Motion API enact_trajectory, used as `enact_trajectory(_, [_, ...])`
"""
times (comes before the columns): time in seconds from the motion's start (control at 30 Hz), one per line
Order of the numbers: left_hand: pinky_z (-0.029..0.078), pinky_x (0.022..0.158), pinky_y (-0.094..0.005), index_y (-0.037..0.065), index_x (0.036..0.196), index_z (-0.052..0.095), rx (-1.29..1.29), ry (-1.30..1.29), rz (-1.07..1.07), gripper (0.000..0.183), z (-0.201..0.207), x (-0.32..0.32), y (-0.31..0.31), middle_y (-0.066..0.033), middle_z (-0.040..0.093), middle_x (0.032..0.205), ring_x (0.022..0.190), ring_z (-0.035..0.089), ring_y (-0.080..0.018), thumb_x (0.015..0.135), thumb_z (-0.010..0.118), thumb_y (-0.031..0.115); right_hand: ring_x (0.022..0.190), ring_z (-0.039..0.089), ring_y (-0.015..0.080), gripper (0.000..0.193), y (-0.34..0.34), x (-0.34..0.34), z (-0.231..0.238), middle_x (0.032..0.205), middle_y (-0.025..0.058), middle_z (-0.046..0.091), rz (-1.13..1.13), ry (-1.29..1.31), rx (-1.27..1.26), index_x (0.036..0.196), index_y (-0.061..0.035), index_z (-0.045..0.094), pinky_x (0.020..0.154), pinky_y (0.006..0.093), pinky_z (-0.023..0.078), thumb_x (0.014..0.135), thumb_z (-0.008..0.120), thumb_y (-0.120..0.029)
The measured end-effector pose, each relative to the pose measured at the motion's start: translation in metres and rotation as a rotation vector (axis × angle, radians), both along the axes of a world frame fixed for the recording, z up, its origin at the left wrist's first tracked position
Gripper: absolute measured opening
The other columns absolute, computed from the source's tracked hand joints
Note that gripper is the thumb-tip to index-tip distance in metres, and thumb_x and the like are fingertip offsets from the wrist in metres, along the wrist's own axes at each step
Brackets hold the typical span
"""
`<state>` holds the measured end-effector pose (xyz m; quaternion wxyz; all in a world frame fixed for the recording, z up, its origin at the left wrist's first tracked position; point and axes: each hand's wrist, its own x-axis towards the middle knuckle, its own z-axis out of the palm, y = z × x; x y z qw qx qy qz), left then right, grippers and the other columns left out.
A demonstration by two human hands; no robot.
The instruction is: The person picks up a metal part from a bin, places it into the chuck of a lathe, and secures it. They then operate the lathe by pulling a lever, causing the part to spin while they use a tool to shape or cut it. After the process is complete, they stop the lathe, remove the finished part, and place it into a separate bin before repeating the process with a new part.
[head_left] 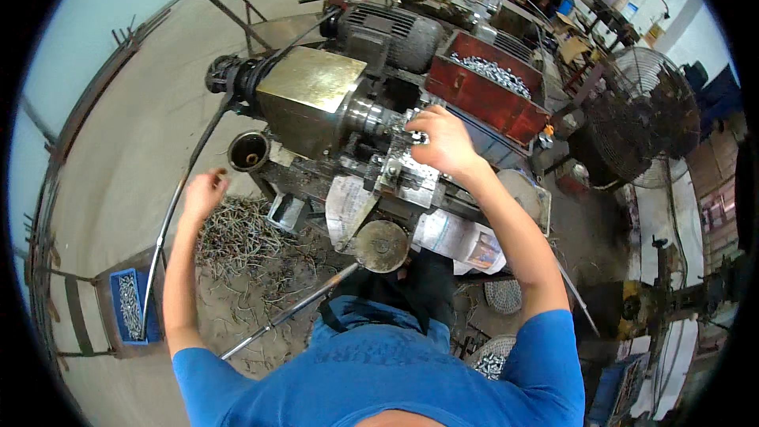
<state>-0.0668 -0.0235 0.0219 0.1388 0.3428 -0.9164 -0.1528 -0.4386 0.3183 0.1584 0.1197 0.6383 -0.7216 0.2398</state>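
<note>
In front of me stands a small lathe-like machine with a brassy metal housing point(308, 79) and a round steel chuck point(368, 119). My right hand point(444, 142) reaches over the metal slide point(411, 178) just right of the chuck. Its fingers are bent down onto the fixture there, and whatever they grip is hidden. My left hand point(204, 194) hangs in the air left of the machine, with fingers curled together. Anything in them is too small to make out. It is nearest to a dark round pot point(249, 151) and a long metal rod point(175, 202).
A red metal bin point(482, 99) of small shiny parts stands behind the slide, beside an electric motor point(391, 35). Metal shavings point(245, 241) cover the floor at left, near a blue crate point(126, 306) of parts. A large fan point(636, 119) stands right. A round metal disc point(382, 246) sits before me.
</note>
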Motion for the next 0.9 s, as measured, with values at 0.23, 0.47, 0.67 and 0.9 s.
enact_trajectory(0.23, [0.049, 0.070, -0.0458, 0.007, 0.104, 0.062, -0.194, -0.047, 0.402, 0.043, 0.045, 0.089, 0.005, -0.0193, 0.065, 0.079, 0.079, 0.063, -0.0373, 0.077, 0.067, 0.040, 0.081, 0.061, 0.0341, 0.018, -0.090, -0.006, -0.055, 0.073, 0.0164, 0.066, -0.190, 0.181, 0.375, 0.061, -0.0033, 0.067, 0.078, 0.0376, 0.051, 0.048, 0.063, -0.016])
enact_trajectory(0.47, [0.050, 0.074, -0.0471, -0.003, 0.088, 0.060, -0.101, -0.085, 0.419, 0.045, 0.013, 0.059, 0.086, -0.0249, 0.064, 0.079, 0.082, 0.063, -0.0407, 0.067, 0.074, 0.035, 0.088, 0.061, 0.0344, 0.018, -0.090, -0.010, -0.061, 0.079, 0.0195, 0.066, -0.194, 0.112, 0.420, 0.067, -0.0020, 0.069, 0.086, 0.0376, 0.048, 0.057, 0.063, -0.016])
enact_trajectory(0.67, [0.050, 0.072, -0.0486, -0.003, 0.084, 0.060, -0.049, -0.112, 0.266, 0.039, 0.020, 0.046, 0.058, -0.0255, 0.063, 0.079, 0.080, 0.062, -0.0421, 0.068, 0.074, 0.030, 0.095, 0.059, 0.0323, 0.020, -0.087, 0.007, -0.047, 0.079, 0.0156, 0.068, -0.248, 0.304, 0.479, 0.072, -0.0049, 0.071, 0.098, 0.0404, 0.037, 0.063, 0.063, -0.021])
enact_trajectory(0.9, [0.049, 0.071, -0.0496, -0.004, 0.082, 0.059, 0.018, -0.025, 0.310, 0.034, 0.001, 0.039, 0.054, -0.0276, 0.062, 0.078, 0.078, 0.061, -0.0437, 0.070, 0.070, 0.026, 0.097, 0.061, 0.0325, 0.029, -0.092, 0.009, -0.034, 0.090, 0.0163, 0.068, -0.276, 0.211, 0.632, 0.083, -0.0063, 0.071, 0.096, 0.0415, 0.038, 0.061, 0.063, -0.025])
